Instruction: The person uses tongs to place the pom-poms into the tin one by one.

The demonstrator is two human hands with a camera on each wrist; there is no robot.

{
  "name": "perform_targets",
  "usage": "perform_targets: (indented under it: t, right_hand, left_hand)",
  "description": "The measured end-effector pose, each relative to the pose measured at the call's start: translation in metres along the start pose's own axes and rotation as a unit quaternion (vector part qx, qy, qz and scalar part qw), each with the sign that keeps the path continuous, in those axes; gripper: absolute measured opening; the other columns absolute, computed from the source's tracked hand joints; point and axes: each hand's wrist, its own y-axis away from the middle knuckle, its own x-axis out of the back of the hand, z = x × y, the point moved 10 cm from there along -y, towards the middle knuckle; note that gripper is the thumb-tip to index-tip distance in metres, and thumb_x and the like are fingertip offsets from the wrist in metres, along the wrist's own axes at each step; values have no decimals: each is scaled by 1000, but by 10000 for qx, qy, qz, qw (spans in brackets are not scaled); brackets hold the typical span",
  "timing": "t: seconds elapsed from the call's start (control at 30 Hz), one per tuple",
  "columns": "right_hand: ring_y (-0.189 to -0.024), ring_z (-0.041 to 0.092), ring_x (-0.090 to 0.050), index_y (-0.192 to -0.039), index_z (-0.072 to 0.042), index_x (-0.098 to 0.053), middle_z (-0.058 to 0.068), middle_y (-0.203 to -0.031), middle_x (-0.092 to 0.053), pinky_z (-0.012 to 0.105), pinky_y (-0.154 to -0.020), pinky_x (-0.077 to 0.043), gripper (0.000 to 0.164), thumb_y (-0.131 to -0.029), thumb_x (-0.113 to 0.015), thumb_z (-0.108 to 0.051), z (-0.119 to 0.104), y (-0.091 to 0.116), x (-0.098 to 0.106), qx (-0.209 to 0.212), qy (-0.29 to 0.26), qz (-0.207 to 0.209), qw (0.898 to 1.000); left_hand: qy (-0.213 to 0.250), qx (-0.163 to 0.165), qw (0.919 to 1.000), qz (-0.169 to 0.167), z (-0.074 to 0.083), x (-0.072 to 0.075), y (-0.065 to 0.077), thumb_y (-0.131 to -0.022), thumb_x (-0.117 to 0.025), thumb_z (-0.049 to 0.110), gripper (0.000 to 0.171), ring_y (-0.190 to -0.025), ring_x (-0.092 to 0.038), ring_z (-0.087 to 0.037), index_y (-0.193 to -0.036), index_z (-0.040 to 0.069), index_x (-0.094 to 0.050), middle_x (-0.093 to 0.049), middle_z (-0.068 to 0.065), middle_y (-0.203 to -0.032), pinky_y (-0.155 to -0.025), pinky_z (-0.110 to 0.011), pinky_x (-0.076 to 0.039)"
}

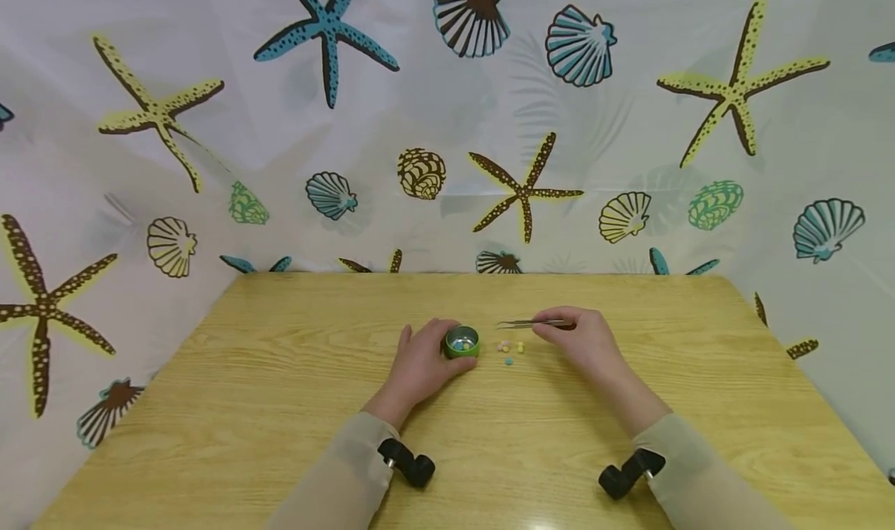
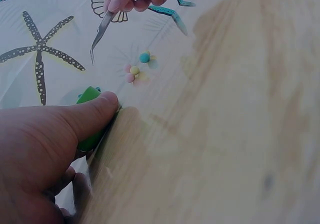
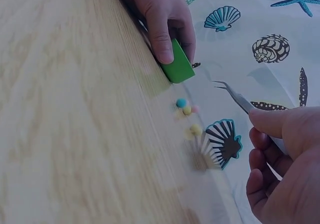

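A small green tin with a shiny metal inside (image 1: 462,343) stands on the table, a few coloured beads lying in it. My left hand (image 1: 424,363) holds it from the left, with fingers behind and thumb in front. In my right hand (image 1: 583,342) is a pair of metal tweezers (image 1: 516,325), pinched between thumb and fingers. Their bent tips (image 3: 220,85) point toward the tin, stand slightly apart and have nothing between them. Below the tips, several small beads lie on the table: pink and yellow ones (image 1: 504,346), yellow ones (image 1: 520,348) and a blue bead (image 1: 508,361).
The light wooden table (image 1: 280,382) reaches back to a white cloth (image 1: 391,235) printed with starfish and shells, which also hangs at both sides. Black camera mounts (image 1: 408,462) sit on both sleeved wrists, close above the tabletop.
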Motion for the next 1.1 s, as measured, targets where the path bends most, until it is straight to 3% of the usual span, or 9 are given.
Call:
perform_targets:
  t: [0.4, 1.1]
  right_hand:
    - [-122, 27, -66, -124, -12, -85, 9, -133, -76, 38, -97, -53, 25, -104, -81, -27, 18, 3, 12, -96, -368, -41, 9993]
    - [-125, 30, -65, -120, -9, -85, 9, -127, -78, 46, -107, -50, 21, -103, -82, -22, 32, -3, 4, -102, -490, -224, 9985]
  left_hand:
    - [-29, 43, 10000, -47, 0, 0, 0, -95, -91, 37, 65, -156, -45, -40, -148, 8, -65, -67, -15, -148, -132, -69, -8]
    - [-35, 39, 10000, -57, 1, -1, -2, -96, -91, 37, 65, -156, -44, -41, -148, 8, -65, -67, -15, -148, -132, -69, -8]
